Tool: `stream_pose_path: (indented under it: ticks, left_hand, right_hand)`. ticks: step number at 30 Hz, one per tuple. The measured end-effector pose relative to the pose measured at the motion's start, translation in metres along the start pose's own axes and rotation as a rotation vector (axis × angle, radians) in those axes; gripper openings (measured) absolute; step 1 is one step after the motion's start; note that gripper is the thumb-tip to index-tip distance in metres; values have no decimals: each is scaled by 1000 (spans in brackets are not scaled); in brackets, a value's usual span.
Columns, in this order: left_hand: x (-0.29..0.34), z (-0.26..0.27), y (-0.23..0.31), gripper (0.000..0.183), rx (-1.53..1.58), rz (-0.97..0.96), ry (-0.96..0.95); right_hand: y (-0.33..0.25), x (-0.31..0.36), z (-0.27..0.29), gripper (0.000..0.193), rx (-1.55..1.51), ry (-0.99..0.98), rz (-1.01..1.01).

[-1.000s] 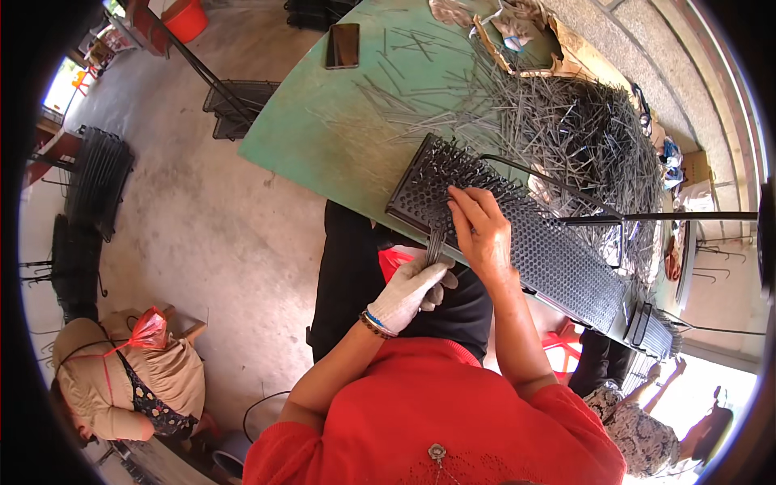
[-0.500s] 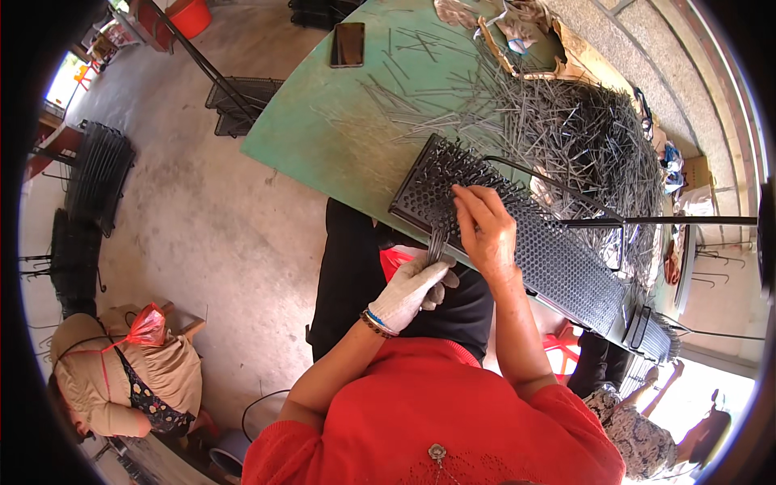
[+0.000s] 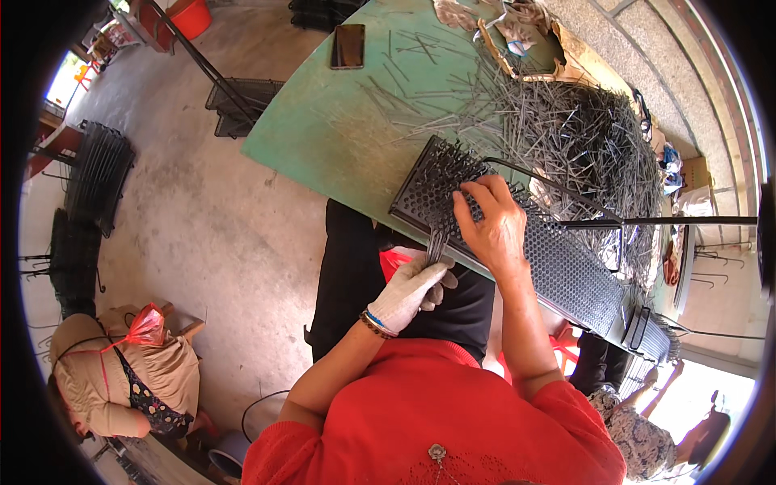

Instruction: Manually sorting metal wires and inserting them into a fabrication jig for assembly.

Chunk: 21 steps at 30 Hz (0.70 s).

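Left hand: in a pale work glove (image 3: pixel 411 297), closed around a bundle of thin grey rods (image 3: pixel 437 244) that points up toward the panel's near edge.
Left wrist: a dark beaded bracelet (image 3: pixel 377 325) beside the glove's blue-edged cuff.
Right hand: bare (image 3: pixel 496 228), over the panel, fingers bent and slightly parted; whether a rod sits between the fingertips, I cannot tell.
Panel: long, black and perforated (image 3: pixel 559 263), under the right hand, slanting along the table's near edge from upper left to lower right.
Dark rod ends: a dense crowd (image 3: pixel 454 164) standing up from the panel's far side, near its upper-left end.
Bent black bar: thin (image 3: pixel 558 185), crossing above the panel, just right of the right hand.
Table: green (image 3: pixel 315 129), beneath the panel.
Loose rods: a large tangled heap (image 3: pixel 582 133) beyond the panel, with strays scattered leftward.
Phone: dark (image 3: pixel 348 46), lying flat near the table's far left edge.
Torn brown paper: (image 3: pixel 584 61) behind the heap.
Co-workers: one in tan (image 3: pixel 166 380) at lower left, another in a patterned top (image 3: pixel 638 428) at lower right.
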<state>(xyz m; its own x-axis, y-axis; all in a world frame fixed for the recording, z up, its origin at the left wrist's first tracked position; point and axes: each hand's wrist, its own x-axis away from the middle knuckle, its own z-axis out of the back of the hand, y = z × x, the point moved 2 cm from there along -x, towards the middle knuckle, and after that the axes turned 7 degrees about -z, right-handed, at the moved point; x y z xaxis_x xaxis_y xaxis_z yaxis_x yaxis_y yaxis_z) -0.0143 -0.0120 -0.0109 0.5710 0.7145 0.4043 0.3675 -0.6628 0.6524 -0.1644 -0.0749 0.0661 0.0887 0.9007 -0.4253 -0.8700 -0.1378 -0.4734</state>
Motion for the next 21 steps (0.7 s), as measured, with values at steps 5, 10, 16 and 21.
stream_pose_path:
  ticks: [5,10,16,21]
  left_hand:
    - [1,-3,3,28,-37,17,-2]
    - [0,-2,4,28,-38,14,-10]
    - [0,0,4,27,-45,15,-10]
    - [0,0,2,27,-62,20,10]
  right_hand:
    - [1,-5,-4,12,24,-44,-43]
    - [-1,-8,-7,11,35,-71,-19]
    - [-2,-12,-8,11,-125,-94,-59]
    - [-1,-9,-3,10,-127,-157,-13]
